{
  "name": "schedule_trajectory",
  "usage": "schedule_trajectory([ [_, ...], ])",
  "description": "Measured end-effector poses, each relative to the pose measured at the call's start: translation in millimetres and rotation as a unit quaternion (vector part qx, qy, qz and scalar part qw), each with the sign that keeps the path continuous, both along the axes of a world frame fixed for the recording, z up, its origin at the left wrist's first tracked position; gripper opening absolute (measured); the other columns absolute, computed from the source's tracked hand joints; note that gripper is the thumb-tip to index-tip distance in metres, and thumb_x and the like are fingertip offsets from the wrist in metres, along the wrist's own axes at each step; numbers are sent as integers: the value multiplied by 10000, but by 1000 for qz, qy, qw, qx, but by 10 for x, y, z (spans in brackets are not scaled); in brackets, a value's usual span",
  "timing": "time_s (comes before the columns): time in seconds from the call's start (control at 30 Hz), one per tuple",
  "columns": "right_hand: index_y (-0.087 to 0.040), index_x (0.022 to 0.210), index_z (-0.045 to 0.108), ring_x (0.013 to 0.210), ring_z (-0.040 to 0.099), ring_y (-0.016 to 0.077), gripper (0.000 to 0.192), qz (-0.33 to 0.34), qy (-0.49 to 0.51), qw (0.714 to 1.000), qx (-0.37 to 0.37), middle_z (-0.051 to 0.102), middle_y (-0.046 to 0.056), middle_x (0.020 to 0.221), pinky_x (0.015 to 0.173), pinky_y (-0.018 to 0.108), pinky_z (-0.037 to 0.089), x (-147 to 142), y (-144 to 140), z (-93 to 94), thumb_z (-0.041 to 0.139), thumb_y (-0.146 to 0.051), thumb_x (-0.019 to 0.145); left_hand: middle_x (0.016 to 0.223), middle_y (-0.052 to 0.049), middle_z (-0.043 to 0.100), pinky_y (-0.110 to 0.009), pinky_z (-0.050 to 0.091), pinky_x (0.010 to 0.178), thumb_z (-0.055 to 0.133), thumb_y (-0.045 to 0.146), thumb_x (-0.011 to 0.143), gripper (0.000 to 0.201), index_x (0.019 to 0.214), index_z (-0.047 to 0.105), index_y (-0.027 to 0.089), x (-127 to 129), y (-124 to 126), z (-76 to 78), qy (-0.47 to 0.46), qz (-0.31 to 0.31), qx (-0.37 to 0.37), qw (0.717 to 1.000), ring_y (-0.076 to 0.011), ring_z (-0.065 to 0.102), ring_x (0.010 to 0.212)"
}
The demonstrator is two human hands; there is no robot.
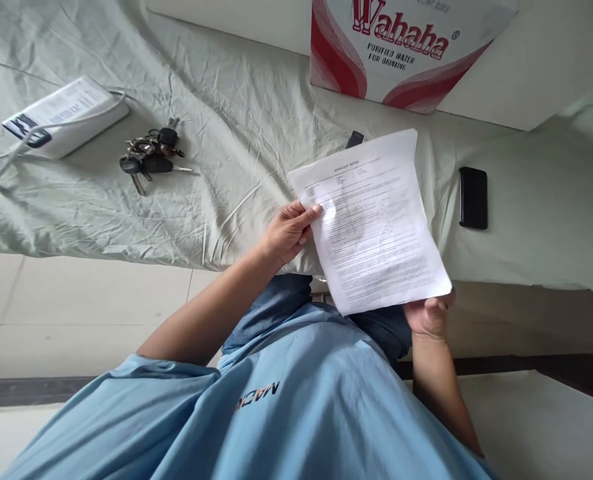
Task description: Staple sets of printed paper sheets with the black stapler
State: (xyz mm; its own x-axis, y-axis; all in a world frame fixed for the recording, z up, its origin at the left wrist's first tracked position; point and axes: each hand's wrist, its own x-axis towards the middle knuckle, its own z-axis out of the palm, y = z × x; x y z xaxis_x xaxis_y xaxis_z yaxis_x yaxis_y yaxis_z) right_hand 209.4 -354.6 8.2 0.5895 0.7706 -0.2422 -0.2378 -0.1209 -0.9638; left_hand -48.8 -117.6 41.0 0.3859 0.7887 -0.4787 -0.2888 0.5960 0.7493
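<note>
Both hands, left [287, 232] and right [429, 315], are pinching a printed sheet [371, 223] by its edges, reading it above the bed [226, 133].

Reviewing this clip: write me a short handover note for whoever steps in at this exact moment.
Left hand: grip on the left edge of the printed sheet, thumb on top.
Right hand: holds the sheet's lower right corner from beneath.
The sheet is lifted, tilted, over the edge of the green bedsheet.
On the bedsheet, untouched: keys, black phone, white device with cable, Wahaha box.
Done: sheet is in both hands. Left: it has not been set down.
</note>
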Motion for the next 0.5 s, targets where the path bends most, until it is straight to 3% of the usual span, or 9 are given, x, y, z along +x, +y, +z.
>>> schedule_trajectory([
  [0.1, -421, 1432, 826, 1472, 766, 382, 851, -53, -49, 997, 7, 848, 78, 1463, 1288, 652, 616, -245, 203, 24, 1033, -698, 654, 638, 69, 641, -204, 271, 438, 1069, 306, 796, 344, 777, 744, 196, 142, -41, -67, -43, 29, 17, 998, -29, 380, 455],
  [0.17, -412, 1448, 823, 1495, 758, 353, 757, -91, -137, 986, 34, 837, 54, 1485, 1352, 644, 568, -212, 361, 125, 1014, -559, 730, 717, 35, 719, -203, 418, 535, 1087, 288, 765, 330, 782, 772, 191, 118, 0, -66, -47, 30, 63, 996, -56, 541, 560],
  [0.23, -396, 1424, 838, 1509, 751, 368, 711, -104, -242, 963, 66, 831, 62, 1493, 1354, 656, 566, -32, 475, 292, 999, -552, 749, 805, -14, 782, -236, 560, 705, 1099, 248, 726, 321, 777, 788, 186, -18, 107, 0, -19, 2, 114, 993, -147, 752, 812],
  [0.3, -385, 1362, 867, 1497, 760, 397, 693, -74, -328, 939, 73, 841, 85, 1467, 1321, 652, 598, 213, 533, 487, 1020, -611, 725, 873, -38, 807, -263, 603, 790, 1086, 172, 692, 302, 815, 811, 182, -205, 263, 109, 16, -30, 141, 989, -226, 821, 1003],
  [0.37, -366, 1266, 895, 1433, 794, 409, 639, -41, -383, 921, 66, 875, 99, 1374, 1296, 653, 621, 422, 560, 655, 1032, -664, 717, 953, -41, 828, -270, 627, 845, 1060, 72, 655, 368, 924, 840, 192, -356, 429, 208, 29, -49, 155, 986, -251, 830, 1092],
  [0.43, -358, 1172, 912, 1331, 838, 403, 552, -6, -403, 913, 55, 905, 96, 1238, 1266, 646, 648, 532, 586, 744, 1031, -678, 738, 983, -37, 822, -257, 625, 849, 1020, -9, 634, 434, 979, 841, 183, -409, 562, 248, 32, -66, 161, 984, -234, 827, 1074],
  [0.5, -355, 1126, 922, 1253, 864, 390, 472, 25, -397, 916, 46, 913, 86, 1147, 1254, 640, 660, 537, 622, 734, 1036, -638, 766, 940, -32, 797, -256, 624, 853, 971, -29, 684, 348, 932, 819, 162, -366, 636, 219, 40, -96, 165, 981, -209, 817, 1006],
])
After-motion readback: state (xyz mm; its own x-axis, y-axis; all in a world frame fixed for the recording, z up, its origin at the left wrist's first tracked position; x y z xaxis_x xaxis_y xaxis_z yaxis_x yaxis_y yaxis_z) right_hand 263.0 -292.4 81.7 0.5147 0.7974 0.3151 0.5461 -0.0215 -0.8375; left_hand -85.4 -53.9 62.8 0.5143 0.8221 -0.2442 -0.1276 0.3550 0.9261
